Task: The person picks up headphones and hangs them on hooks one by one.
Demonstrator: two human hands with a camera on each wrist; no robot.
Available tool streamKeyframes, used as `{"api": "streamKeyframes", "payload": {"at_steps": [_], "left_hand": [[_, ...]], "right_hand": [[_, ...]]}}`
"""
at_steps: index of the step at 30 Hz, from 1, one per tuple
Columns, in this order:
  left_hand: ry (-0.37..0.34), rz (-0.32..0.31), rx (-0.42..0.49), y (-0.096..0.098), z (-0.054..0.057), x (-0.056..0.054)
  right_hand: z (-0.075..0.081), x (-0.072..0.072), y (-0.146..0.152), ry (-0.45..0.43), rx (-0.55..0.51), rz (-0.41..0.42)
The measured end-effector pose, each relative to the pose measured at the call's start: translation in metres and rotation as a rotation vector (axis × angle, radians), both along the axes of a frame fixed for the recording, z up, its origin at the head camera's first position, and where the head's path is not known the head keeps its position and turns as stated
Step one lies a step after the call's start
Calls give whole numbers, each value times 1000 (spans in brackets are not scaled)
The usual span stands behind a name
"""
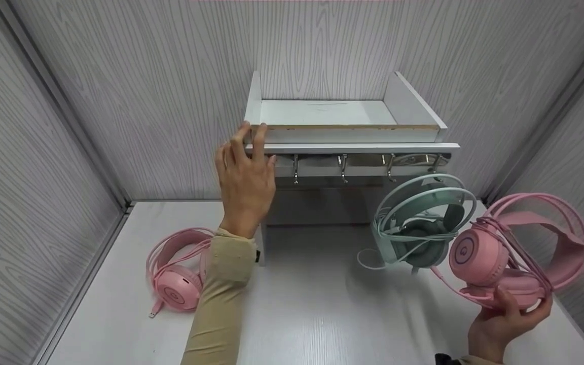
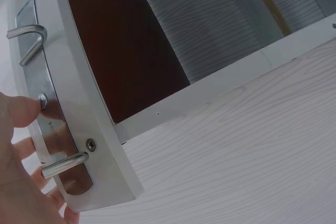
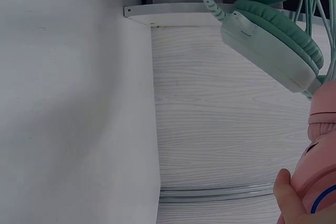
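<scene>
A white shelf (image 1: 353,148) with a metal hook rail (image 1: 317,161) under its front edge stands against the back wall. My left hand (image 1: 246,177) grips the shelf's left end, fingers over the top edge. In the left wrist view, the thumb (image 2: 23,109) presses on the rail beside a screw. Pink headphones (image 1: 479,253), cable wound round them, are held from below in my right hand (image 1: 507,324), right of the shelf. Mint green headphones (image 1: 424,238) hang at the rightmost hook, close beside the pink pair. Their contact with the hook is hidden.
Another pair of pink headphones (image 1: 178,289) lies on the white tabletop (image 1: 312,314), left of my left forearm. Several metal hooks (image 1: 343,170) stick out from the rail. Wood-grain panels (image 1: 170,101) enclose the back and both sides.
</scene>
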State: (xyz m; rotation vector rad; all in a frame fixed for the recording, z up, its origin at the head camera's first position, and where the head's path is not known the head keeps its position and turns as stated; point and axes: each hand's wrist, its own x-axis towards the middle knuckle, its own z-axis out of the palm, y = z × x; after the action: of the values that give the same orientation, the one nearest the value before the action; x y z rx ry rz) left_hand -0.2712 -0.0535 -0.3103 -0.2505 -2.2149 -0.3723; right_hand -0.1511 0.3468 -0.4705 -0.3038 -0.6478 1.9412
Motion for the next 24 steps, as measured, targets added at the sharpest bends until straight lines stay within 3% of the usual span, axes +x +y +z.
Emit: {"api": "streamKeyframes", "payload": {"at_steps": [24], "left_hand": [[19, -2, -6, -1, -1, 0]], "right_hand": [[5, 4, -12, -5, 5, 10]]}}
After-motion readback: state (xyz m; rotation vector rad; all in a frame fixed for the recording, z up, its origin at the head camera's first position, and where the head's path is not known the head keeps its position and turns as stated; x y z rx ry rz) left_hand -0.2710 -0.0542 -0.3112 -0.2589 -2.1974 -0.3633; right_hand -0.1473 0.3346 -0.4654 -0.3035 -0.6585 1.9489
